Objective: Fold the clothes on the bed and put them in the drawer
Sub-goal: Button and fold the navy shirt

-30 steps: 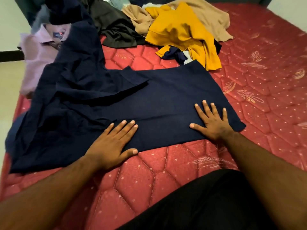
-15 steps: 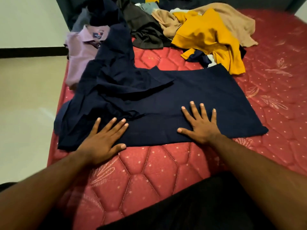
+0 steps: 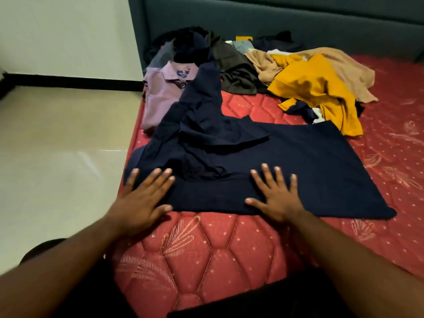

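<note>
A navy garment (image 3: 286, 166) lies spread across a red quilted bed (image 3: 206, 255), flat on the right, bunched on the left. Behind it sits a heap: mauve collared shirt (image 3: 160, 92), mustard top (image 3: 314, 88), tan garment (image 3: 344, 63), dark olive piece (image 3: 236, 72).

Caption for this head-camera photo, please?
Both hands, left and right, press flat on a navy garment spread over a red mattress.

Both bare forearms reach forward, palms down. The left hand (image 3: 143, 198) lies flat with fingers (image 3: 160, 177) straight and slightly spread; the right hand (image 3: 278, 196) lies flat too, fingers splayed wider, thumb out.
</note>
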Available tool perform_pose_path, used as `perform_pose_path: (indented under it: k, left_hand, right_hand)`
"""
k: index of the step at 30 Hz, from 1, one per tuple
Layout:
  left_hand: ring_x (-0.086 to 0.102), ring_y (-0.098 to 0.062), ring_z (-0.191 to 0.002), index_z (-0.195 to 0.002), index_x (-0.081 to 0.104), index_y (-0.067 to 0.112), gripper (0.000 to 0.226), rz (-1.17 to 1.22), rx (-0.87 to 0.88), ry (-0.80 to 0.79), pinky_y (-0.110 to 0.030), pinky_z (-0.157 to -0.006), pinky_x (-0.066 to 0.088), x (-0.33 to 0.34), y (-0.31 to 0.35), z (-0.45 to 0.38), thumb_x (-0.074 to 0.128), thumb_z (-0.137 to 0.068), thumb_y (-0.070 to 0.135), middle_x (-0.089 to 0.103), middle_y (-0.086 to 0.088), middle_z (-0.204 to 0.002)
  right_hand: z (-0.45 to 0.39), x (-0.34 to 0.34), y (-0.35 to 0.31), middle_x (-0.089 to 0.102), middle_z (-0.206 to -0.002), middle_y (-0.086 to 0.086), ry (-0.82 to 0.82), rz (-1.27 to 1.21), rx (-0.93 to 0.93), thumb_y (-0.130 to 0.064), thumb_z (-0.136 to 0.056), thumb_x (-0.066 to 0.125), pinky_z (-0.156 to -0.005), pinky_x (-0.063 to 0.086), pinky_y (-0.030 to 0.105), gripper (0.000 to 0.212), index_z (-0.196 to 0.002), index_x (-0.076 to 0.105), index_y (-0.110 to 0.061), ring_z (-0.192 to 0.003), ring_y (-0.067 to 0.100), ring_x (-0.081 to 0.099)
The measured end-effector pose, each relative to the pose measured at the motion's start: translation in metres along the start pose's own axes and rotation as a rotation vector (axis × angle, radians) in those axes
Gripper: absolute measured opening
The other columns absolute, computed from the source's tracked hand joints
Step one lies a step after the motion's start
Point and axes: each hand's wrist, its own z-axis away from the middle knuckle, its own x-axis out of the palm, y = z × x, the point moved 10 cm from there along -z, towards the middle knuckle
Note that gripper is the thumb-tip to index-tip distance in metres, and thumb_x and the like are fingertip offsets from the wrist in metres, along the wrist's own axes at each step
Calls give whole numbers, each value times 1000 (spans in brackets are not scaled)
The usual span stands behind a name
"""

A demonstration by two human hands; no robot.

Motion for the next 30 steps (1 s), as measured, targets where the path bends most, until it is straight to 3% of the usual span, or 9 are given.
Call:
perform_pose_path:
  k: [4,8,11,13,16,20,24,27,30]
  left_hand:
    - [-9,-9,-148,-150,-13,26,87,108,38,14,-30,-117,-12,15,34,-20,-21,-79,74,-17,11,-157]
    - [-15,-3,-145,-151,-15,31,93,124,-42,-34,-28,-117,-14,25,1,0,-28,-71,77,-21,17,-154]
    - [16,-6,-147,-153,22,31,83,95,-88,11,-42,-118,7,8,-2,-2,-1,-85,72,14,13,-160]
    - [61,-18,-112,-108,68,26,55,66,-103,219,-46,-97,29,-27,4,-18,23,-91,53,66,4,-118]
    - [58,-27,-70,-67,62,19,37,49,-155,484,-38,-69,36,-64,5,-44,41,-88,42,59,-1,-73]
    - [56,-33,-95,-97,67,15,25,339,-449,502,-45,-76,45,-37,-30,-53,65,-86,37,59,-9,-105]
    - [53,-32,-113,-125,56,14,48,394,-493,536,-48,-92,44,-10,-37,-50,55,-88,46,55,-9,-126]
    - [51,-30,-116,-137,48,11,62,426,-486,587,-46,-95,43,-9,-40,-51,49,-87,49,57,-8,-126]
    - [50,-30,-118,-136,50,11,62,406,-499,594,-47,-96,43,-3,-39,-51,46,-88,50,56,-9,-126]
  right_hand:
    - [3,22,-139,-28,-153,-17,-5,-77,-313,-89,-69,5,-112,-18,56,87,-143,-18,-51,-145,17,-25]
    - [6,26,-34,-29,-152,-21,-67,-21,-78,-90,-65,-5,-115,-12,54,81,-136,-25,-57,-146,14,-21]
    - [16,25,78,-28,-153,-20,-212,-1,212,-86,-75,13,-116,0,59,75,-137,-21,-60,-147,16,-17]
    - [12,26,105,-25,-154,-20,-356,-16,247,-91,-73,22,-116,6,60,82,-139,-16,-62,-148,21,-13]
    - [-8,-2,93,18,-160,-6,-330,45,260,-88,-71,41,-111,31,46,83,-145,24,-53,-143,26,27]
    - [-56,-72,28,66,-109,3,12,50,168,-69,-81,54,-78,49,34,49,-94,65,-23,-103,26,62]
    - [-110,-104,-52,64,-119,6,205,-247,-81,-30,-89,59,-88,51,41,24,-109,67,-18,-112,29,59]
    - [-146,-105,-87,41,-147,4,124,-203,-172,-23,-85,65,-101,43,45,58,-139,45,-23,-130,30,45]
    - [-168,-99,-85,55,-128,7,65,2,-94,-19,-88,55,-84,48,40,34,-121,56,-26,-111,35,57]
